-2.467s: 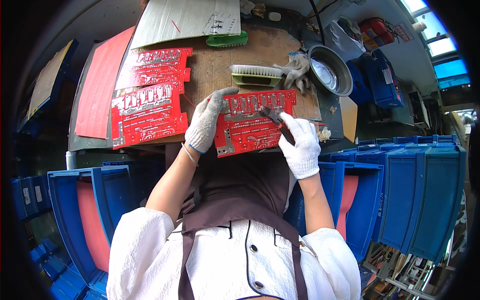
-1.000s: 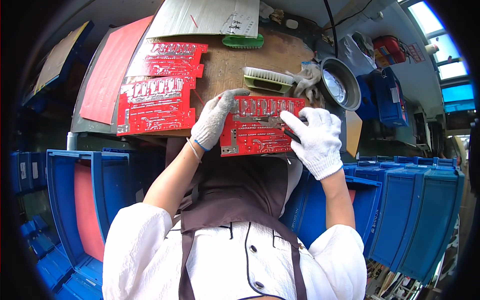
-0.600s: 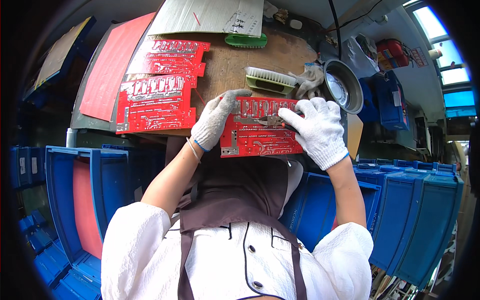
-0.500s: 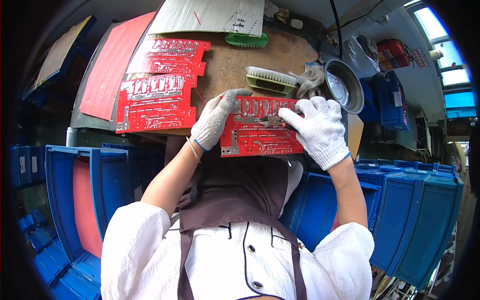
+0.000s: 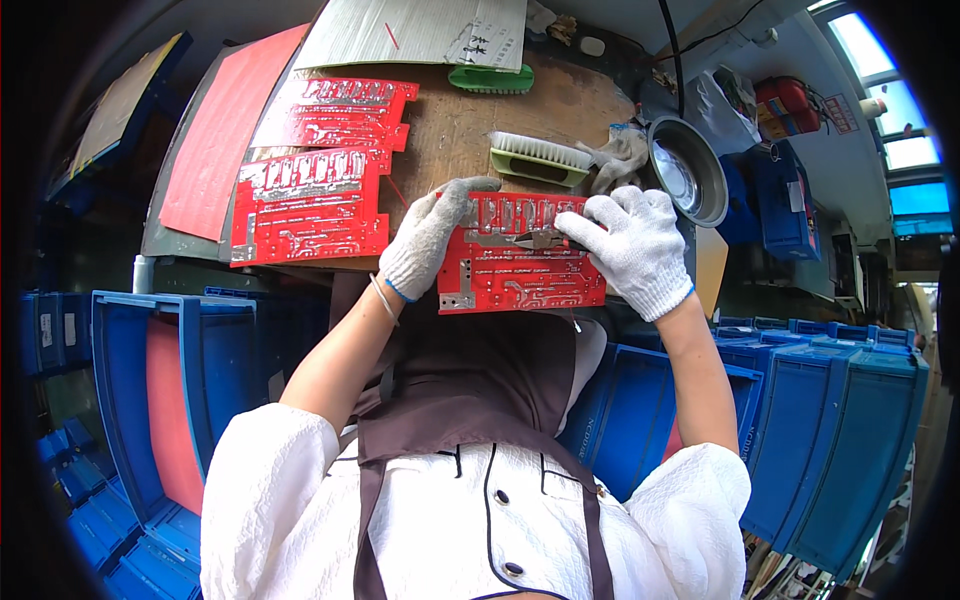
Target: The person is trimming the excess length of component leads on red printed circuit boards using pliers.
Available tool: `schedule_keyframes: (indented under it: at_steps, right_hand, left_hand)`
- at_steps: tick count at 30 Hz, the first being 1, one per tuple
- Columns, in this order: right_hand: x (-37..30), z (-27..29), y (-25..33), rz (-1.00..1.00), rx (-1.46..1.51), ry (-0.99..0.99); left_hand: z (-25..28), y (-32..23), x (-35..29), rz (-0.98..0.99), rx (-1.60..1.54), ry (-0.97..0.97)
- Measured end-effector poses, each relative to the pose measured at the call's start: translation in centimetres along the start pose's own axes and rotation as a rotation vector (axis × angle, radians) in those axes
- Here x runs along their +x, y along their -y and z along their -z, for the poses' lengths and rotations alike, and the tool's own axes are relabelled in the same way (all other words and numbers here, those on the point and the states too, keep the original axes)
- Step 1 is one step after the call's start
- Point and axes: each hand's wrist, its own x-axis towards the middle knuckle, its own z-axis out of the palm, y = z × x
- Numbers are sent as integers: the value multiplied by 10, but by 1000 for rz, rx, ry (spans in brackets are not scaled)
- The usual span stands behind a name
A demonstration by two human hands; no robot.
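Note:
A red circuit board [image 5: 525, 275] with silvery solder lies in front of me at the bench's near edge. My left hand [image 5: 428, 240], in a greyish knit glove, is closed on the board's left side, with the forefinger along its far edge. In my right hand [image 5: 638, 245], gloved in white, is a pair of cutting pliers [image 5: 545, 240]. Its metal jaws point left, over the solder below the row of rectangular slots. The pliers' handles are mostly hidden under the right hand's fingers. Just beyond the board rests a green brush [image 5: 540, 168] with white bristles up.
Two more red boards [image 5: 310, 215] lie at the left, near a sheet of cardboard [image 5: 410, 35]. Another green brush [image 5: 492, 80] is farther back. A crumpled glove [image 5: 622, 155] sits beside a metal bowl [image 5: 688, 172]. Blue crates [image 5: 150, 400] flank me on both sides.
The pliers' jaws and my right hand have shifted very slightly on the board. My left hand keeps its hold on the board.

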Motion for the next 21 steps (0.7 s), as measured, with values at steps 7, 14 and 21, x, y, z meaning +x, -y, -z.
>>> schedule_keyframes:
  at_steps: [7,14,21]
  right_hand:
    - [-8,-7,-6,-71,167,-21]
    - [-4,1,1,-71,117,-6]
    - [-2,-2,3,-35,17,14]
  left_hand:
    - [-2,-2,0,5,-4,-14]
    - [-1,-2,0,9,-15,-3]
    - [-3,-3,-1,9,-29,-18]
